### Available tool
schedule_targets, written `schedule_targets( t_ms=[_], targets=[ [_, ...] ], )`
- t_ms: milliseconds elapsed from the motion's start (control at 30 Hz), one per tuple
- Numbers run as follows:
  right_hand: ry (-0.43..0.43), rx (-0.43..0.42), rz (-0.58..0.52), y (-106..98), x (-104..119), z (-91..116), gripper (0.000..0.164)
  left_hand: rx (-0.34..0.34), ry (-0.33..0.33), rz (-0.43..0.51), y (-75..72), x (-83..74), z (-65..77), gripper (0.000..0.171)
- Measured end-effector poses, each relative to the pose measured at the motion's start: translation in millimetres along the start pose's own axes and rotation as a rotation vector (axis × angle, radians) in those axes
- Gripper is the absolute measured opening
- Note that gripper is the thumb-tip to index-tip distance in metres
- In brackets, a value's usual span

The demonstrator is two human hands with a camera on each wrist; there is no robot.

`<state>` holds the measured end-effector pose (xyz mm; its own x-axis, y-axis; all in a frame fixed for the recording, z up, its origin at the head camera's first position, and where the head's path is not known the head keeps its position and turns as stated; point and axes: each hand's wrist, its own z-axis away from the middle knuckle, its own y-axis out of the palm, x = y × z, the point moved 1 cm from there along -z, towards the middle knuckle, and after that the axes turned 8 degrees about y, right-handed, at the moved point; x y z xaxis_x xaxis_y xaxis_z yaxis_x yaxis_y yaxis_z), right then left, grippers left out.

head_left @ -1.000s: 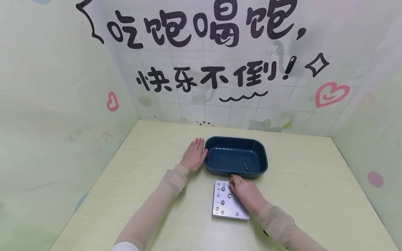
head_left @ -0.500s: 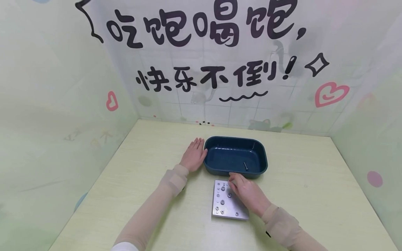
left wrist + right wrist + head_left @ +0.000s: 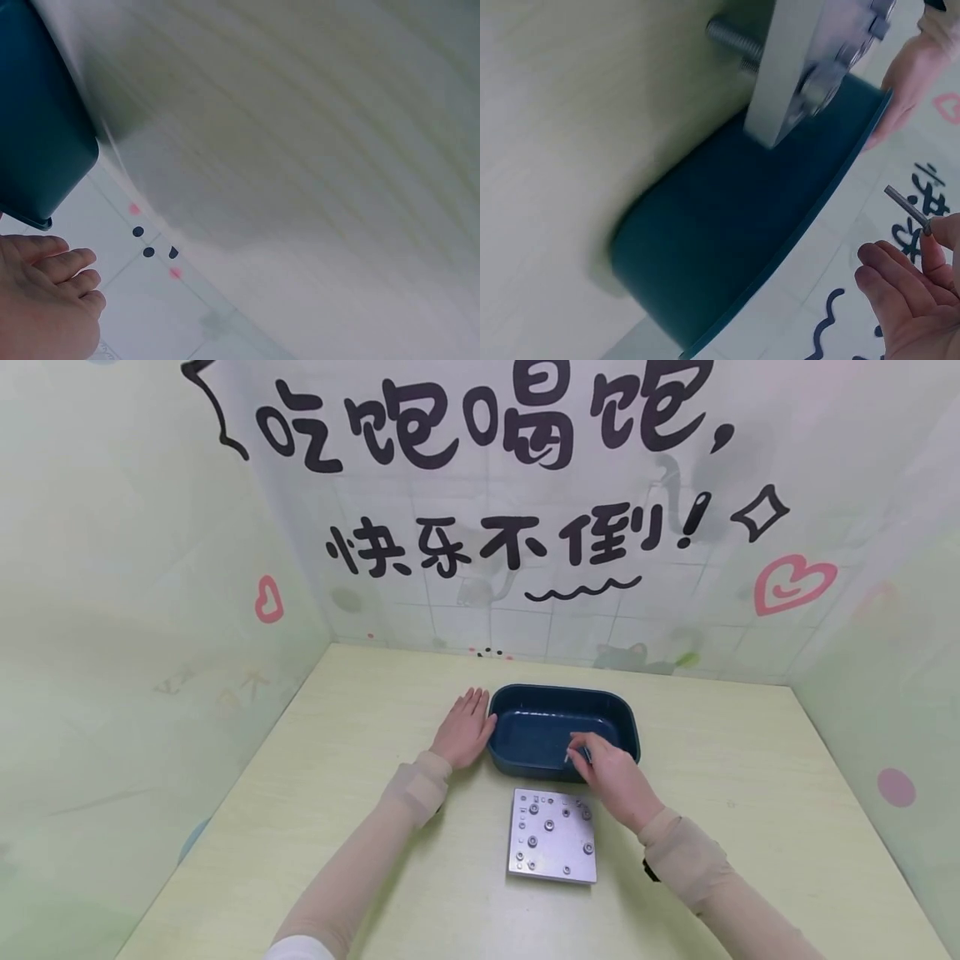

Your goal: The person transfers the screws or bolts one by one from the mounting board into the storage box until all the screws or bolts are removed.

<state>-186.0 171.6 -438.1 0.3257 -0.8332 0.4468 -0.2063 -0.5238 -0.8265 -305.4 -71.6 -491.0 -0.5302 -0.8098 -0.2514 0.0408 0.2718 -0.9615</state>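
In the head view my right hand [image 3: 618,781] is over the front part of the dark teal tray [image 3: 517,770], pinching a small screw [image 3: 567,757] between thumb and fingertips. The right wrist view shows the slim metal shank of that screw [image 3: 906,206] sticking out from the fingertips, its head end at the fingers. My left hand [image 3: 461,731] lies with straight fingers along the tray's left side, the thumb right at the rim. In front of the tray is a square metal plate [image 3: 551,852] fitted with several socket-head bolts of different sizes.
Both stand on a pale wood-grain table [image 3: 360,727]. Printed wall sheets [image 3: 420,627] enclose its back and sides. In the right wrist view, threaded bolt ends [image 3: 733,36] stick out beneath the plate.
My right hand has left the plate's top edge and moved up and right over the tray with the screw. More bolts on the plate show now. My left hand stays put.
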Motion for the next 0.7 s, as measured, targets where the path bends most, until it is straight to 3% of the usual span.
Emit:
schedule_targets(
  t_ms=[133, 700],
  targets=[
    [0.048, 0.008, -0.004, -1, -12, -10, 0.016, -0.002, 0.002, 0.001, 0.9, 0.2, 0.7, 0.061],
    [0.086, 0.016, -0.004, 11, -52, -28, 0.012, 0.009, 0.000, -0.003, -2.5, -0.8, 0.7, 0.060]
  ],
)
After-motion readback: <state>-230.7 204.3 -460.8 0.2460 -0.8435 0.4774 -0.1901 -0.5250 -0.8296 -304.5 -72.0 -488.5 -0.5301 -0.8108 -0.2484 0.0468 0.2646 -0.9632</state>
